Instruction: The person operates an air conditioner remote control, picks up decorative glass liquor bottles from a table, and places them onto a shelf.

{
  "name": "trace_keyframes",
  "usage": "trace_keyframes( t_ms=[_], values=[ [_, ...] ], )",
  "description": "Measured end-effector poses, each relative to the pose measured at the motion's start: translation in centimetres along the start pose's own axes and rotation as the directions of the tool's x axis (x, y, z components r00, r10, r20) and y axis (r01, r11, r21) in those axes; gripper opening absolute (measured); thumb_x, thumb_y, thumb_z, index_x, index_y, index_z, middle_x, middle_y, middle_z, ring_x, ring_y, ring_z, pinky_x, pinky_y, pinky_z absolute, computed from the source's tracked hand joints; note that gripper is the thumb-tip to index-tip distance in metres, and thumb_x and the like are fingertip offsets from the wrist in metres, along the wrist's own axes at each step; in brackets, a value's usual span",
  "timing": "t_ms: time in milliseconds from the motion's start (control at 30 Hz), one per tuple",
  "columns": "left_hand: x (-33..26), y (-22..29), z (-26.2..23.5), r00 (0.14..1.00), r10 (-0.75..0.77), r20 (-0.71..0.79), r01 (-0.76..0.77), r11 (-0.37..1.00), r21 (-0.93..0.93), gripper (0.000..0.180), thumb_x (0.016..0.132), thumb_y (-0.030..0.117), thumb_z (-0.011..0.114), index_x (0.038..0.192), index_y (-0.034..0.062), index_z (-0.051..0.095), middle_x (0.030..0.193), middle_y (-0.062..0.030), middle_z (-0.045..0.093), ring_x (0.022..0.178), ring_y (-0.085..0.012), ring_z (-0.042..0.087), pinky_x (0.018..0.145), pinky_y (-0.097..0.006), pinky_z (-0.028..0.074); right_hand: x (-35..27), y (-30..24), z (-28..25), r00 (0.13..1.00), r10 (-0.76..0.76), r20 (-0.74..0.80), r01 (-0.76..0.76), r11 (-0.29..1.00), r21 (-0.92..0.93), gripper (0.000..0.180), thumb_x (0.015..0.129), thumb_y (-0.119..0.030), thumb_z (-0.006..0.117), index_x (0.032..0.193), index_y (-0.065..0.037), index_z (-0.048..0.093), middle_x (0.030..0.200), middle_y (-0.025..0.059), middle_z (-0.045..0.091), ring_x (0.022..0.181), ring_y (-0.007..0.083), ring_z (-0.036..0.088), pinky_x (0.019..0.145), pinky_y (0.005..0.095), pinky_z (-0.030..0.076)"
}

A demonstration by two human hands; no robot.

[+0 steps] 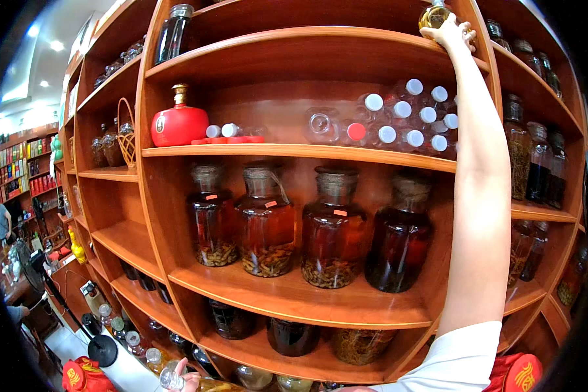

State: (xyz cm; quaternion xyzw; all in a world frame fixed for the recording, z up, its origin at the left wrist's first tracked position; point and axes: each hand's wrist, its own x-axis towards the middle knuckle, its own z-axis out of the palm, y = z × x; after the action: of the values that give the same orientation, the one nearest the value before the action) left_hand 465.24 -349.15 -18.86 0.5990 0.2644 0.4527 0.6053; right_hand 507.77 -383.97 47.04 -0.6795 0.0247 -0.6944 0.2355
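White sleeve [460,362] at five o'clock; my right hand [452,31] grasps a golden-liquid bottle [433,14] at one o'clock, left hand [188,377] gripping a clear bottle [171,379] at seven.

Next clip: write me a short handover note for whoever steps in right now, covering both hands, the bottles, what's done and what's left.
Right hand: raised to the top shelf, fingers around a small bottle of yellow liquid at the shelf's edge; whether it rests there is unclear.
Left hand: low at the frame's bottom, holding a clear white-capped bottle.
Done: one bottle at the top shelf.
Left: the low bottle is not shelved.
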Motion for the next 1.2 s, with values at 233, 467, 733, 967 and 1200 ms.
trace_keyframes(
  t_ms=[233, 467, 733, 967, 1200],
  values=[
    [-2.6, 2.3, 0.2, 0.998, 0.063, 0.014, -0.063, 0.998, 0.021, 0.043, 0.071, 0.011, 0.054, 0.112, -0.002, 0.051, 0.101, -0.0104, 0.057, 0.083, -0.0169, 0.055, 0.078, -0.028, 0.042, -13.8, -4.4, -10.6, 0.774, -0.18, -0.607, 0.566, 0.626, 0.536, 0.039, 0.071, -0.018, 0.065, 0.103, -0.001, 0.052, 0.106, 0.014, 0.053, 0.099, 0.0273, 0.049, 0.083, 0.0338, 0.039],
    [2.2, 16.0, 9.7, 0.889, 0.43, 0.156, -0.449, 0.886, 0.117, 0.024, 0.076, 0.01, 0.053, 0.094, -0.0023, 0.061, 0.095, -0.0108, 0.061, 0.089, -0.0172, 0.055, 0.082, -0.027, 0.041, -40.9, -1.2, -19.1, 0.188, -0.961, 0.205, -0.007, 0.207, 0.978, 0.09, 0.058, -0.041, 0.074, 0.124, 0.001, 0.029, 0.128, 0.0226, 0.031, 0.117, 0.0358, 0.033, 0.097, 0.0411, 0.031],
    [5.4, 30.6, 18.2, 0.839, 0.491, 0.235, -0.427, 0.862, -0.274, 0.013, 0.072, 0.016, 0.062, 0.073, 0.0034, 0.059, 0.072, -0.003, 0.059, 0.064, -0.0108, 0.055, 0.062, -0.027, 0.045, -43.2, -3.9, -19.1, 0.528, -0.781, 0.334, -0.476, 0.054, 0.878, 0.091, 0.064, -0.017, 0.074, 0.128, 0.002, 0.013, 0.117, 0.0196, 0.044, 0.107, 0.0268, 0.047, 0.092, 0.0353, 0.037],
    [4.5, 40.5, 22.9, 0.637, 0.602, 0.482, -0.46, 0.798, -0.39, 0.017, 0.07, 0.012, 0.061, 0.085, 0.0052, 0.058, 0.081, -0.0064, 0.058, 0.08, -0.0177, 0.056, 0.072, -0.031, 0.044, -35.3, -6.0, -17.9, 0.777, -0.52, 0.354, -0.535, -0.249, 0.808, 0.066, 0.067, -0.016, 0.072, 0.115, 0.003, 0.031, 0.107, 0.0143, 0.051, 0.096, 0.0183, 0.052, 0.085, 0.0318, 0.043],
    [4.8, 47.9, 24.5, 0.178, 0.76, 0.625, -0.64, 0.572, -0.513, 0.036, 0.082, 0.029, 0.055, 0.109, 0.0055, 0.052, 0.103, -0.0061, 0.056, 0.092, -0.0168, 0.054, 0.081, -0.032, 0.043, -23.0, -7.4, -16.7, 0.922, -0.346, 0.173, -0.247, -0.183, 0.952, 0.033, 0.076, -0.02, 0.061, 0.1, 0.002, 0.052, 0.095, 0.0096, 0.058, 0.086, 0.0157, 0.055, 0.077, 0.0288, 0.043]
  ],
)
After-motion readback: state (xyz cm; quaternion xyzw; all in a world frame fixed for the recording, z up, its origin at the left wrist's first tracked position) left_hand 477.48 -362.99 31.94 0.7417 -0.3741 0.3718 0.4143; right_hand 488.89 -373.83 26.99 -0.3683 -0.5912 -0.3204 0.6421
